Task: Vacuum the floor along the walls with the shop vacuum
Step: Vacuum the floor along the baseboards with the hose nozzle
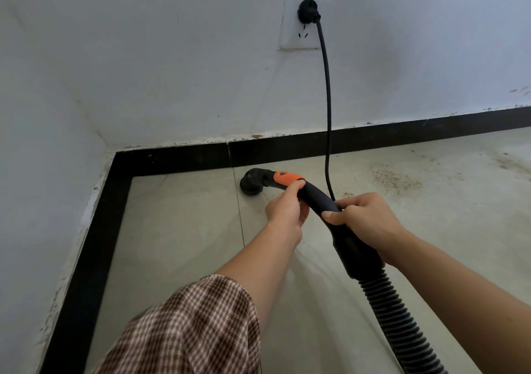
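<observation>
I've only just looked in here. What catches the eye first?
Two bare hands at centre: the left hand and right hand both grip a black curved vacuum handle with an orange band, aimed toward the black baseboard. Behind it, a black power cord hangs from a white wall socket. At right, a gritty dirt patch marks the pale tiled floor.

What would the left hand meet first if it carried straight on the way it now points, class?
The left hand, gripping the vacuum handle, points toward the wall. It would likely meet the handle's orange collar at its fingertips first, then the black baseboard; depth is uncertain.
</observation>
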